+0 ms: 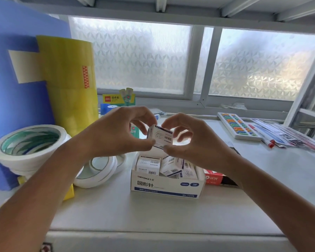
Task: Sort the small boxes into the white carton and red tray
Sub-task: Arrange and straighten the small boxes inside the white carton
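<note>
Both hands hold one small white box [160, 137] with blue print, tilted, in the air above the white carton [166, 185]. My left hand [120, 131] pinches its left side between thumb and fingers. My right hand [191, 138] pinches its right side and top corner. The open carton stands on the white shelf and holds several small boxes [149, 165] of the same kind, some upright, some leaning. To the carton's right lies the red tray [214, 177], mostly hidden behind my right forearm.
White tape rolls [28, 142] and smaller rolls [98, 170] lie left of the carton. A tall yellow tape stack [69, 82] and blue sheets [16, 106] stand behind them. An abacus [237, 125], pens and papers [287, 134] lie at the right, under frosted windows.
</note>
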